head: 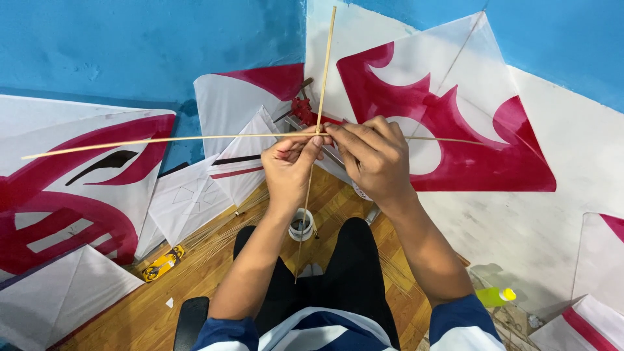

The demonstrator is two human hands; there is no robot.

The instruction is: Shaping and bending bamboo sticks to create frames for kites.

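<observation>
Two thin, pale bamboo sticks are held crossed at chest height above the person's lap. The upright stick (327, 58) runs from near the top of the view, slightly tilted, down through the hands to end over the dark trousers between the knees. The cross stick (149, 140) runs nearly level, bowed gently, its left tip reaching far out over the kite at left, its right end passing behind the right hand and showing against the red-and-white kite beyond. Both sticks are smooth, straw-coloured, very slender, of even width.

Left hand (290, 162): grip closed, thumb and fingertips pinched at the crossing point, holding the sticks together from below and left.
Right hand (374, 156): grip closed too, fingers curled over the crossing from the right, fingertips meeting those of the left hand. Whether thread lies between them is too fine to tell.

Surroundings: person seated, wooden floor (188, 276) below. White paper kites with crimson shapes lean against the blue wall (130, 45) on all sides: a large one (448, 110) behind the hands, another (71, 188) at left. A small round tape roll or pot (301, 225) sits on the floor just below the left wrist. A bundle of loose thin sticks (214, 234) lies fanned out on the floor near it. A yellow utility knife (162, 263) lies left of the knees. A yellow-green bottle (495, 296) lies at right.
</observation>
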